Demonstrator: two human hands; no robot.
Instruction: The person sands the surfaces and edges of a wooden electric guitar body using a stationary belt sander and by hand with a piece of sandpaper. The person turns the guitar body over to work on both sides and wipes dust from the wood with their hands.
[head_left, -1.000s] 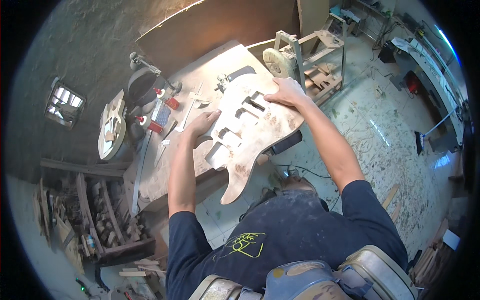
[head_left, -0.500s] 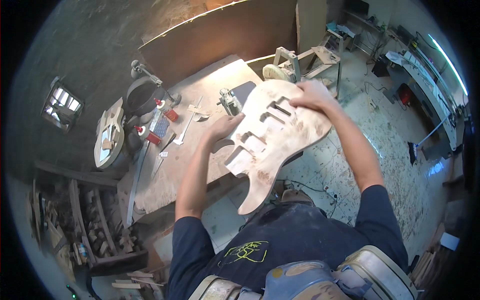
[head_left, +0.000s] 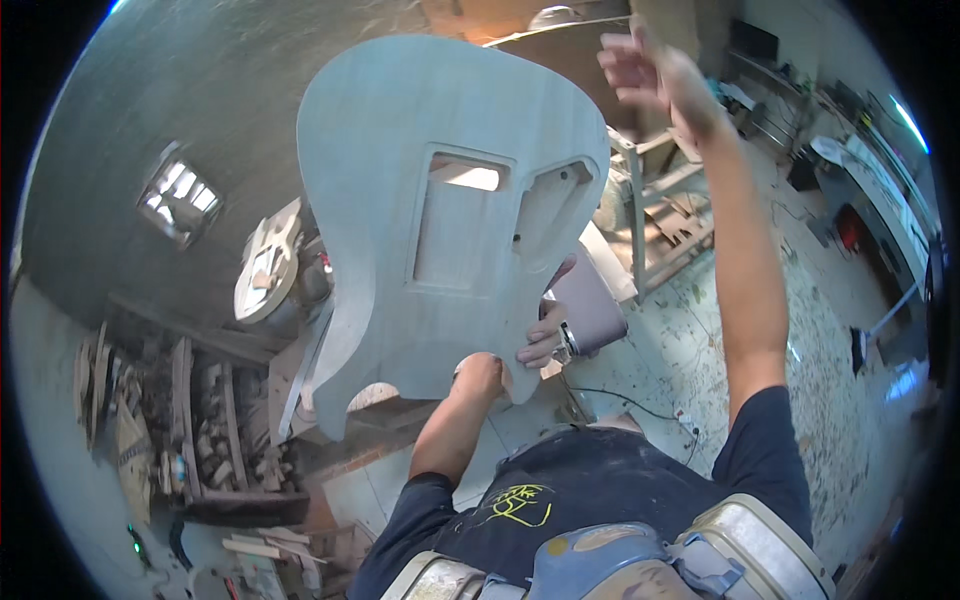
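Note:
A pale, unfinished wooden electric guitar body (head_left: 385,190) is raised upright before me, its back face turned my way. That face has a rectangular cutout going partly through and a curved control cavity near the right edge. My left hand (head_left: 543,338) grips the body low down, by the horns; the palm is hidden behind the wood and the fingers show past the right edge. Up beyond the body's upper right, my right hand (head_left: 668,85) is off the wood, fingers apart and slightly blurred, with nothing in it.
Most of the workbench (head_left: 290,365) is hidden behind the body. A second guitar body (head_left: 268,262) leans at the left, above a rack of wood offcuts (head_left: 225,430). At right are a wooden frame stand (head_left: 665,215), a cable (head_left: 620,395) on the dusty floor and a broom (head_left: 860,350).
The guitar body has been turned from its front face to its back and lifted higher and left. My right hand has let go and moved up and away; the left keeps hold.

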